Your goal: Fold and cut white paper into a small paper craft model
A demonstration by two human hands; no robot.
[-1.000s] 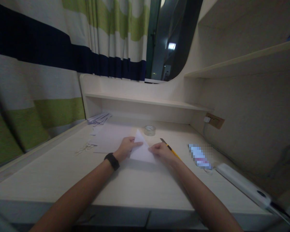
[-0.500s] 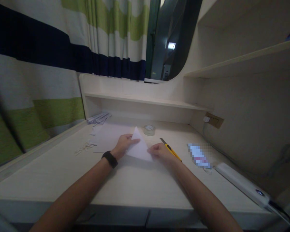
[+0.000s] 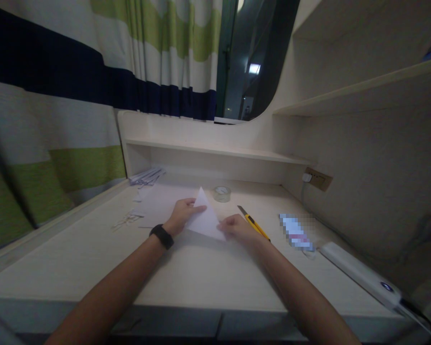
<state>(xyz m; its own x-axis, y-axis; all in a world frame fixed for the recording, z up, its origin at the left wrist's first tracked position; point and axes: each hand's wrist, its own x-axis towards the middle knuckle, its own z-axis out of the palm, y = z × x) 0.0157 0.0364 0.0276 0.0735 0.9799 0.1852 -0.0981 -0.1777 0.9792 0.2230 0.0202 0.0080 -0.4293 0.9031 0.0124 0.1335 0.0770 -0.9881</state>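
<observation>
A white sheet of paper folded into a triangle [image 3: 205, 218] lies on the pale desk [image 3: 201, 273], its tip pointing away from me. My left hand [image 3: 181, 214], with a black band on the wrist, presses on the paper's left edge with the fingers laid flat. My right hand [image 3: 239, 227] pinches the paper's lower right corner. A yellow utility knife [image 3: 253, 223] lies just right of my right hand, and a roll of clear tape [image 3: 222, 193] stands behind the paper.
More white sheets [image 3: 158, 199] and paper scraps [image 3: 126, 220] lie to the left, a paper stack [image 3: 147, 176] at the back left. A blurred packet [image 3: 296, 232] and a white power strip [image 3: 362, 275] lie to the right. A striped curtain [image 3: 57, 120] hangs along the left.
The paper and both hands have drifted slightly left and further away on the desk. The grip on the paper looks the same.
</observation>
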